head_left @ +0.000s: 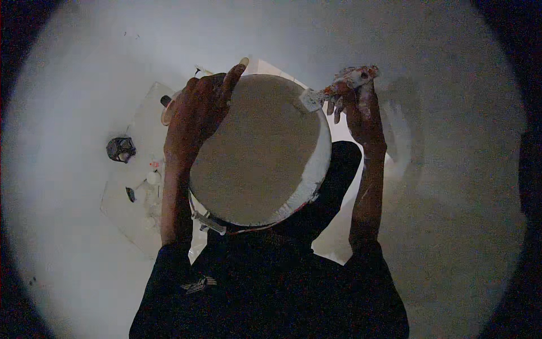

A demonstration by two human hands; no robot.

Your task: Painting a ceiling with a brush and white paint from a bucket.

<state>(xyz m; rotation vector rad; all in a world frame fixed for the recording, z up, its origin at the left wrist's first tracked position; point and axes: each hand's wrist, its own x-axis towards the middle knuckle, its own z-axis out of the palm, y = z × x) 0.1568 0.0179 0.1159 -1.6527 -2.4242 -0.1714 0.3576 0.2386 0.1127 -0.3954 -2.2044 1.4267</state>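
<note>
In front of me is a large round bucket (254, 152) with a flat grey-brown top; I cannot tell whether that is liquid. White coating covers its lower right rim, and a handle grip (209, 222) hangs at its lower left. My left hand (199, 107) is closed over the far left rim, thumb stretched out along the edge, the other fingertips hidden. In my right hand (361, 113) is a paintbrush (347, 79), smeared white and orange. Its white bristle end points left and lies at the upper right rim. White smears mark my right hand and forearm.
Left of the bucket a pale sheet (121, 198) lies on the floor, with a dark rounded object (121, 149), a small dark piece (130, 194) and some pale items on it. My dark-clothed leg (339, 169) is beside the bucket's right side.
</note>
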